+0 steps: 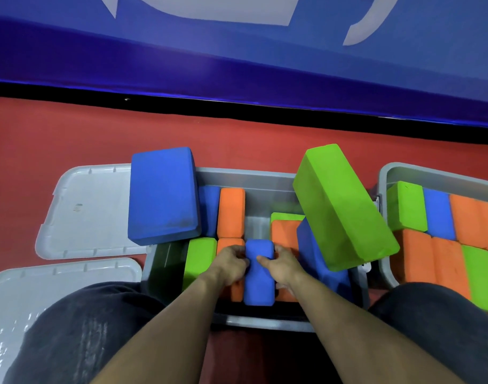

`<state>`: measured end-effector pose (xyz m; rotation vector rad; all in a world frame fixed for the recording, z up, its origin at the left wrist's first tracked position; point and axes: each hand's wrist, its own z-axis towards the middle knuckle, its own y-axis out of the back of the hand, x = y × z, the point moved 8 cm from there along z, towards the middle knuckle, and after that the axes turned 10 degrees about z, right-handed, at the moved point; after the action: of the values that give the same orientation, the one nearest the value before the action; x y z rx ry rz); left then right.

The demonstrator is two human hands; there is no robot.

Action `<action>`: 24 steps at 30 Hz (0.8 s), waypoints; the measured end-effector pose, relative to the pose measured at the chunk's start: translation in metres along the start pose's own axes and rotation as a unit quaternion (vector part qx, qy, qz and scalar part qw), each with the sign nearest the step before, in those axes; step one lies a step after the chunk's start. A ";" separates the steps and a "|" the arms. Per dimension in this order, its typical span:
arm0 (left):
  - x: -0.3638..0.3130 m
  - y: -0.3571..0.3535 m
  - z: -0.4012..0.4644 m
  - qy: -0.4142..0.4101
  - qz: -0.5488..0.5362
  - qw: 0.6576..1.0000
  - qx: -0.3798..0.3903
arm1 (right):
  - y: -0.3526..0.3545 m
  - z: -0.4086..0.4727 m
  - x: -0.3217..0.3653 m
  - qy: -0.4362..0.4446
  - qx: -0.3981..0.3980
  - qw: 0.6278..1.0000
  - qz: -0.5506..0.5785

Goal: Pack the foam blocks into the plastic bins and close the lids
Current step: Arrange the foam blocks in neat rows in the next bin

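Fingers of both hands are being curled round 1 blue foam block [258,275], which is being held upright on its narrow edge in the middle of the grey plastic bin [245,176]. Its long axis is running from the person toward the far wall of the bin, and its narrow top face is being shown to the camera. The left hand [231,263] is being pressed against the block's left side, the right hand [281,263] against its right side, with both thumbs laid over the top edge; the fingertips below are being hidden by the block.

Orange blocks [231,213] and a green block [199,259] are standing on edge beside it, their lower parts being hidden. A large blue block [163,195] is lying tilted over the bin's left rim, and a large green block [345,206] is leaning across the right rim, with another blue block [317,259] partly covered beneath it.

A 2nd bin [387,173] at the right, packed with green, blue and orange blocks, is being cut off by the frame edge. 2 grey lids [90,212] are lying on the red floor [71,134] at the left, the nearer one partly covered by a dark-clothed knee [71,336].
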<state>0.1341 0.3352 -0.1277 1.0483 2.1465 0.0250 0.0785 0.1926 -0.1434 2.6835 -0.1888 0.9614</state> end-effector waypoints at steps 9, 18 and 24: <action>0.012 0.011 0.014 0.045 -0.020 0.997 -0.061 | -0.001 0.019 -0.014 -0.016 -0.025 0.998 -0.046; -0.004 0.036 -0.023 0.093 -0.251 0.957 -0.109 | 0.004 0.004 0.012 0.038 -0.073 0.996 -0.038; 0.008 0.074 -0.057 0.123 -0.449 0.856 -0.225 | 0.000 -0.030 0.056 0.100 -0.065 0.993 -0.017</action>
<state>0.1452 0.4059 -0.0675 -0.2883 2.4891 0.2146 0.1037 0.2009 -0.0851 2.4467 -0.1571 1.1571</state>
